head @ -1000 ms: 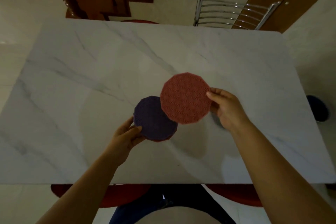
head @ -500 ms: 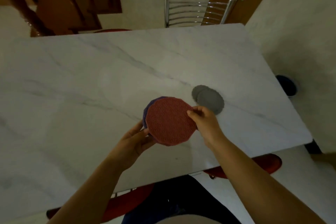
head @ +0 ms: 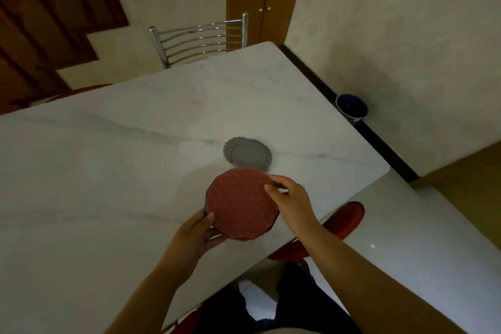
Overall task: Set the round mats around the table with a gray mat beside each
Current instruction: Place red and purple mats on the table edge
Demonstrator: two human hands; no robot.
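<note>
Round mats, red over purple, sit stacked between my hands: left hand grips beneath, right hand pinches the edge. Nothing placed yet; next I peel one off, gray mats just beyond.

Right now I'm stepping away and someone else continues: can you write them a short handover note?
Left hand: holds the stacked round mats from below, red mat on top, a purple one just showing under it.
Right hand: pinches the red mat's far edge.
Gray mats: overlapping pile on the table, just beyond the hands.
Done: no mat laid at a place yet.
Left: set each round mat around the table, a gray mat beside each.
</note>
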